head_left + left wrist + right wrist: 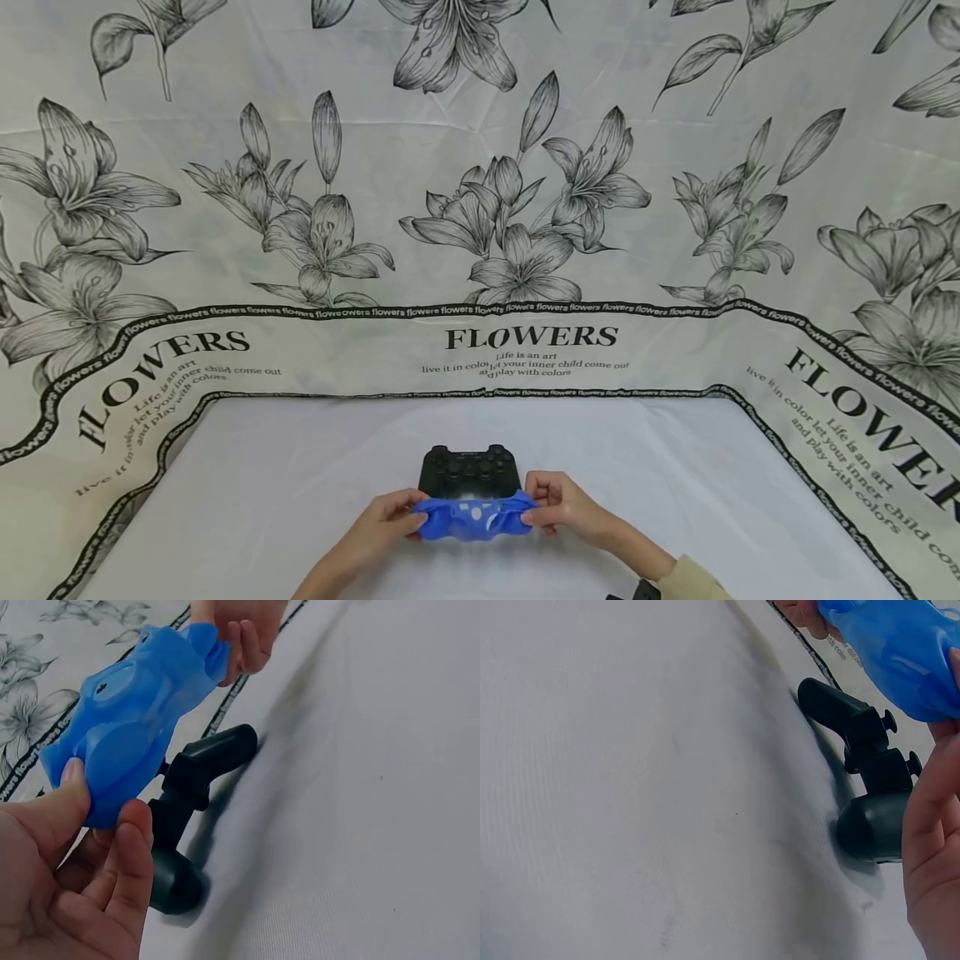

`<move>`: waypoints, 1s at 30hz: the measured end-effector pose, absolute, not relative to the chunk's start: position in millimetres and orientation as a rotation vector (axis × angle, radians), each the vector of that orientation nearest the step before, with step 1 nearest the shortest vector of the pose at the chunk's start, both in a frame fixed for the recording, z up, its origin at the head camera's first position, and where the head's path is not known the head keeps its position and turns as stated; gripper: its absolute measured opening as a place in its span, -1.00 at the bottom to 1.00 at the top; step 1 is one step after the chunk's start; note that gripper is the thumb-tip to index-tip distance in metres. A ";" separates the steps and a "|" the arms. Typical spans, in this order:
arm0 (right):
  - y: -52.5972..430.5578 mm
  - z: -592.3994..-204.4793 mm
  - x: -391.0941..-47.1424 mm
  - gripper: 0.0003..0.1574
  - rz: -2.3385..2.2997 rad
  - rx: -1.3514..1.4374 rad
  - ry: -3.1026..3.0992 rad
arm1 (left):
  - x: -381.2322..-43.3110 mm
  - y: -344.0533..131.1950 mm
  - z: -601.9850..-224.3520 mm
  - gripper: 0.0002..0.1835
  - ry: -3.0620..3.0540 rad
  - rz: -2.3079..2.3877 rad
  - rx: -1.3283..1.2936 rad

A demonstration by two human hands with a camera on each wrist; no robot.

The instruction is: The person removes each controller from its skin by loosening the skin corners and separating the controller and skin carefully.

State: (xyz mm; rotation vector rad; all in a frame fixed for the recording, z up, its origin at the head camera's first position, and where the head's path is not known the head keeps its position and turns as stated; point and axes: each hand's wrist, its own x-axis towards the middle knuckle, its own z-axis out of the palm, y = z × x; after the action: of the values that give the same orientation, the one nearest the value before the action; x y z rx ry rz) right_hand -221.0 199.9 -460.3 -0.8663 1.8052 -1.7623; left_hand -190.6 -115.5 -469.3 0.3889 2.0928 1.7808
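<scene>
A blue, soft silicone controller cover (474, 527) is stretched between both hands, raised above the white surface. My left hand (386, 521) pinches its left end between thumb and fingers, also plain in the left wrist view, where the cover (135, 712) looks wrinkled and has holes in it. At the other end, my right hand (566, 504) pinches the cover's right side. Just beyond the cover lies a black game controller (468, 473), its sticks facing up. In the right wrist view the controller (877, 825) rests on the cloth, separate from the cover.
White cloth (262, 483) spreads under the controller and around the hands. Behind it rises a backdrop (360, 354) printed with lilies and the word FLOWERS, which also borders the left and right sides. A black device (645, 590) sits at the right wrist, by a beige sleeve (693, 579).
</scene>
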 end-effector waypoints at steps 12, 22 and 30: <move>205.5 -462.4 -225.8 -0.64 -1.780 -0.890 1.661 | -195.6 -121.2 -467.5 -0.54 1.763 1.807 0.534; 209.4 -463.4 -229.1 -0.89 -1.715 -0.931 1.568 | -197.9 -124.9 -470.8 -0.77 1.707 1.699 0.644; 211.2 -462.3 -231.3 -0.76 -1.621 -0.929 1.506 | -196.4 -123.4 -469.3 -0.67 1.620 1.692 0.676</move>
State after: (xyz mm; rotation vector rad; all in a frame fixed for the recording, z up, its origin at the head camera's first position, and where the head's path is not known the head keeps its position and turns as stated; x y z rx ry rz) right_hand -231.3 211.2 -462.3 -0.9287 1.5057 -1.6209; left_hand -196.4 -123.4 -469.3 0.6757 1.6197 1.6920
